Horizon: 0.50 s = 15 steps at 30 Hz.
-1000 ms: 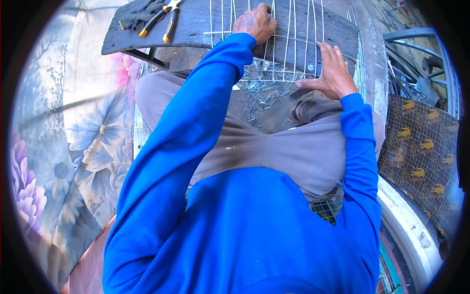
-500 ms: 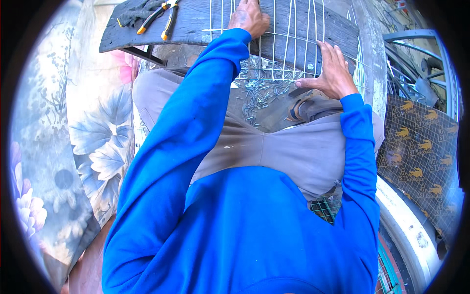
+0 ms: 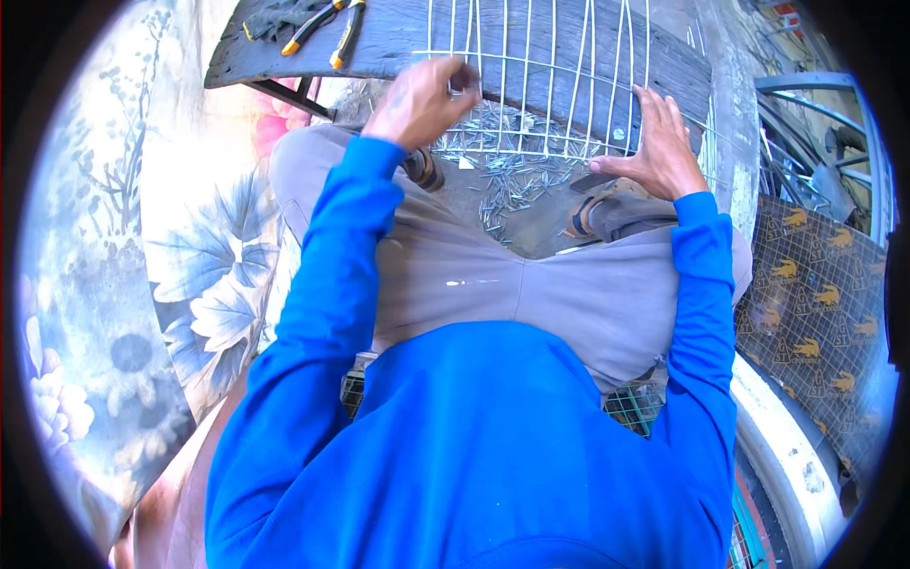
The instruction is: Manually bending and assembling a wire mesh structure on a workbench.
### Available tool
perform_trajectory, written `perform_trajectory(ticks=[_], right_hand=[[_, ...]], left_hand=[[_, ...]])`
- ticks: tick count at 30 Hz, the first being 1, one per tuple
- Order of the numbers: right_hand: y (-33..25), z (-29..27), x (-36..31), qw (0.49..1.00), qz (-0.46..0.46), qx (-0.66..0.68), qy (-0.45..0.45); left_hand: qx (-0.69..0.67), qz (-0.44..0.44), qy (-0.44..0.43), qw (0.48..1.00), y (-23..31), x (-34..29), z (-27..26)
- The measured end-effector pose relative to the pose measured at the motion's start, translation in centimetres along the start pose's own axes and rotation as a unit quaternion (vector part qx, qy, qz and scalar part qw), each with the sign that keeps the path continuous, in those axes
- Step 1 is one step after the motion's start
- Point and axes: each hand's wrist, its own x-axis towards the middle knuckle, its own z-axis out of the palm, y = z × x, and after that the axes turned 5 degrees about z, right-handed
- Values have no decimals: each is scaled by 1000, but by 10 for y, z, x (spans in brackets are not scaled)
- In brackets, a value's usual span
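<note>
A grid of thin pale rods [image 3: 529, 85], crossed at intervals, lies over a dark weathered wooden board [image 3: 379, 38] and reaches past its near edge. My left hand [image 3: 422, 102] is at the grid's left side, its fingers curled together beside the outer rods. Slight blur hides what, if anything, is in the fingers. At the grid's right side, my right hand [image 3: 664, 156] has its fingers stretched out and the thumb spread, with fingertips by the outer rods. On the board's left part lie pliers [image 3: 349, 36] with black and orange handles, next to a dark crumpled cloth [image 3: 280, 24].
Several short metal pieces [image 3: 512, 185] are scattered on the ground below the board, between my feet. A floral sheet [image 3: 209, 256] hangs at the left. At the right are a patterned brown panel [image 3: 815, 303] and a grey metal frame [image 3: 815, 83].
My left hand has come back toward me and to the left, from over the board to the grid's near left side. The right hand keeps its place by the grid. The view has shifted slightly.
</note>
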Motion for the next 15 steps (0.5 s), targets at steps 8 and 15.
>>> perform_trajectory(ticks=[8,15], right_hand=[[-6,-6,0,1000,4,-17,-13],[-2,-3,0,1000,-1,-19,-9]], left_hand=[[50,-115,118,985,21,-88,57],[24,-163,102,981,22,-87,55]])
